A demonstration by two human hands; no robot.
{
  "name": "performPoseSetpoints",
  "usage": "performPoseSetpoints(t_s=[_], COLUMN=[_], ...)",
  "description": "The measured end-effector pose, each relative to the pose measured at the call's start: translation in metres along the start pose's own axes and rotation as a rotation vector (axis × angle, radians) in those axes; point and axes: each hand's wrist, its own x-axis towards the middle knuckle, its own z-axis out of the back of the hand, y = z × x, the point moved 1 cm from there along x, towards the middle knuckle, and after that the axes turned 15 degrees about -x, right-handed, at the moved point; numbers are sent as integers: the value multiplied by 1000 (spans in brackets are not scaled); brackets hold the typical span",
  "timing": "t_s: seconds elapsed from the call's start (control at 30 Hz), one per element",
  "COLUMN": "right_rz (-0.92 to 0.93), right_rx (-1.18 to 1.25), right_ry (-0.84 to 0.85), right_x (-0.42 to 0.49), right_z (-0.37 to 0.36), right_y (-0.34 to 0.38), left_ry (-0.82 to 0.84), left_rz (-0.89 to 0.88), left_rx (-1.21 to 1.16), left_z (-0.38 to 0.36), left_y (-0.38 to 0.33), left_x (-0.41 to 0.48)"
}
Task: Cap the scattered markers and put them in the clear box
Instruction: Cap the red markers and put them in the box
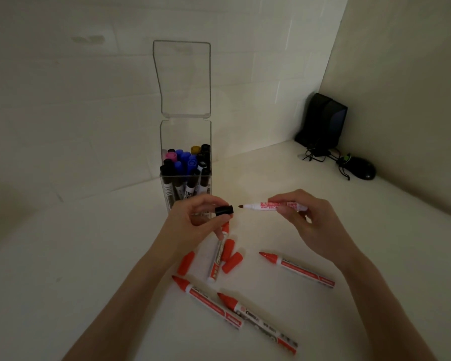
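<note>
— What's in your hands?
— Your left hand [190,222] pinches a black cap [224,210], your right hand [307,220] an uncapped marker [274,206], its tip just short of the cap.
— And the clear box [185,131]?
— Behind them, lid up, markers [185,162] standing inside

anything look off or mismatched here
Yes: the left hand pinches a black cap facing the tip of a red-labelled marker in the right hand, while loose red caps lie on the table. The colours do not match.
</note>
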Motion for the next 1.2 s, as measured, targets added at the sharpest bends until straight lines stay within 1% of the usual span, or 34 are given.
performPoseSetpoints(t_s=[0.23, 0.6, 0.7, 1.03, 1.2], right_rz=[8, 33, 38, 76, 57], right_rx=[3, -30, -26, -21, 19], right_ry=[32, -3, 11, -59, -84], right_x=[-1, -2, -3, -4, -3], right_z=[-9, -7, -10, -26, -31], right_y=[6, 16, 18, 22, 24], left_ry=[12, 21, 26, -74, -115], left_rz=[-10, -77, -99, -213, -293], left_rx=[3, 78, 90, 162, 208], left_z=[-1, 1, -2, -9, -9], left_y=[1, 5, 6, 13, 11], left_x=[0, 1, 1, -5, -6])
